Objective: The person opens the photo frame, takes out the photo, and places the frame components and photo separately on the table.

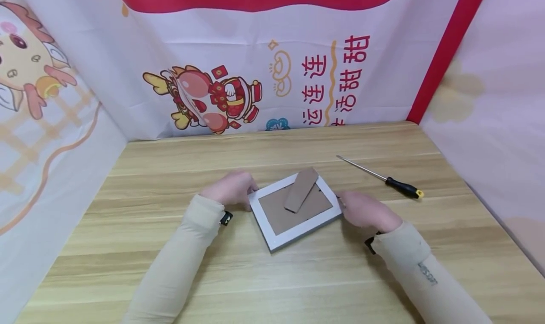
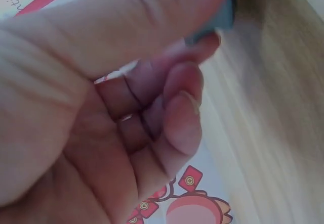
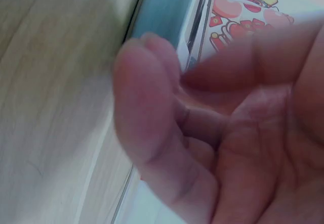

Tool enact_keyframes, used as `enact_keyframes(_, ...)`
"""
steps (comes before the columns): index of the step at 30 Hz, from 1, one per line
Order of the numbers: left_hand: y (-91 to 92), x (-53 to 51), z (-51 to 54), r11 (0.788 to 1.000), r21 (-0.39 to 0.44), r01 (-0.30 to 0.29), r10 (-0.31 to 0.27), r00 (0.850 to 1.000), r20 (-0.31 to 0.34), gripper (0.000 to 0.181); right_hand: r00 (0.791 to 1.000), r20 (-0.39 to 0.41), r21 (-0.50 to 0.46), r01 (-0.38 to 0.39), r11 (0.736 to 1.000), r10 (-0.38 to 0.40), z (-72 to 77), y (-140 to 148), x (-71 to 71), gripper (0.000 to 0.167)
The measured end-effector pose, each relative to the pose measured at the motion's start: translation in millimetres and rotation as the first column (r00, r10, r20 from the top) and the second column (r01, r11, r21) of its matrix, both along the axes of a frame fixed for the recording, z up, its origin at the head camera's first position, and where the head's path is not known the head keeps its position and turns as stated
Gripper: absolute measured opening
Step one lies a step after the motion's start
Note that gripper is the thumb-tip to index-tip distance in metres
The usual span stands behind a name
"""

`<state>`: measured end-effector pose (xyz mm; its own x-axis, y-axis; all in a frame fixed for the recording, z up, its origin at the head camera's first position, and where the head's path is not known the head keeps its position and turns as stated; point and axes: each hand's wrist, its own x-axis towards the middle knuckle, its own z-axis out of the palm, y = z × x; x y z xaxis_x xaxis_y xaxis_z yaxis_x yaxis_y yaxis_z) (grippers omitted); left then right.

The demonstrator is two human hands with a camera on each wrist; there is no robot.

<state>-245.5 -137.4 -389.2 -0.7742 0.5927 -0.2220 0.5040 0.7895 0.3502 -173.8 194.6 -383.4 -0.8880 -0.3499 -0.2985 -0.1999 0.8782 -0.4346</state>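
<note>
A white picture frame [image 1: 274,239] with a brown backing [image 1: 272,213] and a brown stand leg [image 1: 301,190] lies back side up, tilted in the head view. At its left edge the left hand [image 1: 230,189] grips the rim, thumb and fingertips on it. On the right edge the right hand [image 1: 367,210] pinches the rim. In the left wrist view the left hand [image 2: 116,92] has curled fingers, with a bluish edge [image 2: 217,21] between thumb and forefinger. The right wrist view shows the right hand [image 3: 202,128] against the bluish side of the frame [image 3: 164,11].
A screwdriver [image 1: 402,188] with a black and yellow handle lies on the wooden table [image 1: 191,158], right of and behind the right hand. Printed cloth [image 1: 238,30] stands behind the table and at both sides.
</note>
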Motion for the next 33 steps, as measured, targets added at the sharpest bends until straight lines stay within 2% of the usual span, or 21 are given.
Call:
enact_keyframes(3, -0.7, 5.3, 2.9, 1.000, 0.003, -0.003, 0.003, 1.000, 0.016, 0.037, 0.999, -0.014, -0.058, 0.038, 0.998, -0.039, 2.3, 2.7, -4.4, 0.042)
enact_keyframes(4, -0.5, 7.6, 4.8, 1.000, 0.006, -0.012, 0.012, 1.000, 0.024, 0.035, 0.998, -0.013, -0.098, 0.062, 0.993, -0.064, 3.2, 3.9, -6.0, 0.041)
enact_keyframes(7, 1.8, 15.4, 12.4, 0.999, 0.032, -0.033, 0.032, 0.999, 0.034, 0.042, 0.988, -0.025, -0.186, 0.147, 0.972, -0.154, 6.7, 8.6, -9.8, 0.039)
enact_keyframes(9, 3.9, 21.0, 17.7, 0.998, 0.051, -0.039, 0.038, 0.999, 0.029, 0.043, 0.978, -0.067, -0.224, 0.176, 0.959, -0.195, 8.5, 12.8, -11.8, 0.039)
enact_keyframes(12, 6.8, 30.1, 24.4, 0.996, 0.090, -0.015, 0.016, 1.000, -0.012, 0.051, 0.968, -0.128, -0.241, 0.182, 0.953, -0.217, 11.1, 18.5, -15.2, 0.039)
enact_keyframes(15, 8.7, 41.1, 28.7, 0.993, 0.112, 0.026, -0.015, 0.995, -0.097, 0.049, 0.967, -0.140, -0.261, 0.173, 0.950, -0.215, 15.6, 22.1, -19.4, 0.041)
enact_keyframes(17, 8.8, 49.8, 29.8, 0.993, 0.108, 0.056, -0.036, 0.983, -0.179, 0.050, 0.970, -0.124, -0.274, 0.170, 0.947, -0.209, 19.6, 23.1, -23.3, 0.042)
enact_keyframes(20, 7.8, 64.3, 29.4, 0.993, 0.088, 0.081, -0.051, 0.953, -0.300, 0.051, 0.977, -0.097, -0.280, 0.158, 0.947, -0.191, 25.6, 21.8, -32.2, 0.045)
enact_keyframes(25, 9.4, 87.0, 24.4, 0.993, 0.048, 0.104, -0.070, 0.882, -0.467, 0.048, 0.989, -0.059, -0.290, 0.115, 0.950, -0.138, 32.0, 12.6, -51.9, 0.043)
enact_keyframes(27, 12.5, 95.0, 22.5, 0.994, 0.041, 0.101, -0.066, 0.856, -0.512, 0.048, 0.992, -0.062, -0.282, 0.090, 0.955, -0.112, 33.0, 7.9, -60.7, 0.041)
enact_keyframes(28, 14.2, 98.5, 21.3, 0.995, 0.044, 0.095, -0.058, 0.849, -0.525, 0.048, 0.993, -0.065, -0.274, 0.078, 0.959, -0.099, 33.6, 5.4, -64.7, 0.039)
enact_keyframes(29, 16.1, 101.8, 20.4, 0.996, 0.046, 0.082, -0.046, 0.849, -0.527, 0.048, 0.994, -0.067, -0.264, 0.069, 0.962, -0.090, 33.9, 2.6, -68.9, 0.038)
enact_keyframes(33, 22.3, 110.9, 17.4, 0.998, 0.054, 0.026, 0.005, 0.866, -0.500, 0.045, 0.996, -0.065, -0.208, 0.042, 0.977, -0.057, 34.2, -9.1, -83.6, 0.033)
